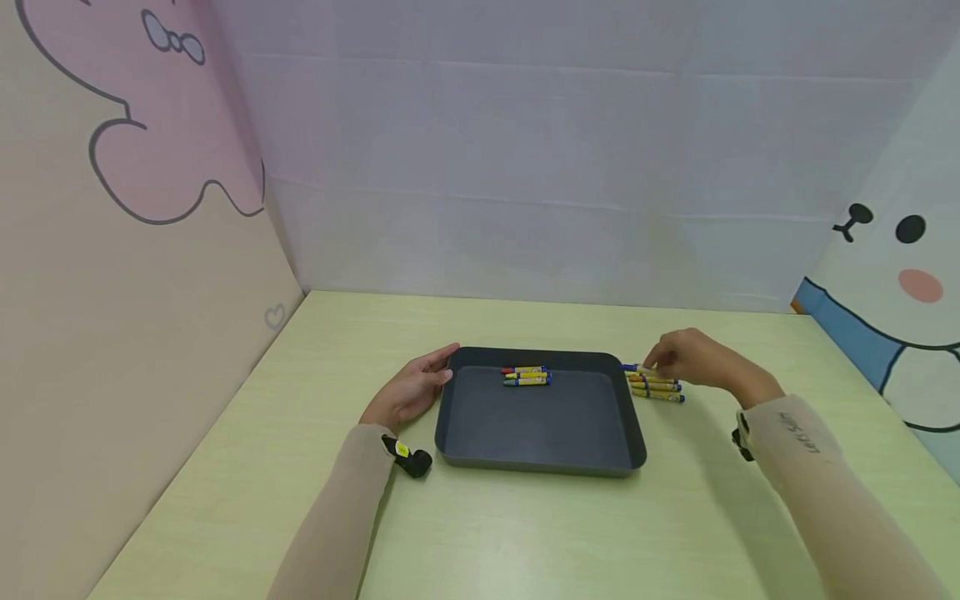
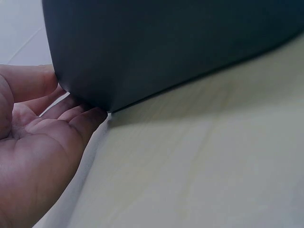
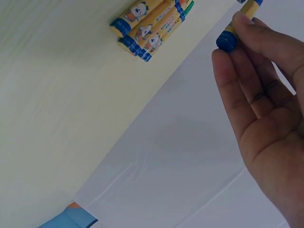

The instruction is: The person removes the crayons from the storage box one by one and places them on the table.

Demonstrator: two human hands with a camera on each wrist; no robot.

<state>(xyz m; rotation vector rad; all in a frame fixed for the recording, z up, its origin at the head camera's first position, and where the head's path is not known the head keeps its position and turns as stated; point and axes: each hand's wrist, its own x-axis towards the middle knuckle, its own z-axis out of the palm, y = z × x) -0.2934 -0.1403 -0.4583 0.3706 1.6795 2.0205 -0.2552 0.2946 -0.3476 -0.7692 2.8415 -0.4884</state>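
Note:
My right hand (image 1: 693,358) pinches a crayon (image 3: 227,41) with a yellow wrapper and blue end between thumb and fingertips. In the head view it is just past the tray's right rim, above several yellow-wrapped crayons (image 1: 657,396) lying side by side on the table. My left hand (image 1: 411,392) grips the far left corner of a dark grey tray (image 1: 536,429), thumb at the rim and fingers against the outer wall. Inside the tray, near its back wall, three crayons (image 1: 527,381) lie together, with red, yellow and green tips.
The pale wooden table (image 1: 525,533) carries the tray near its middle. A white sheet (image 1: 510,183) stands along the back edge, with cartoon-printed panels (image 1: 892,308) at both sides. Each wrist wears a dark strapped device (image 1: 408,458).

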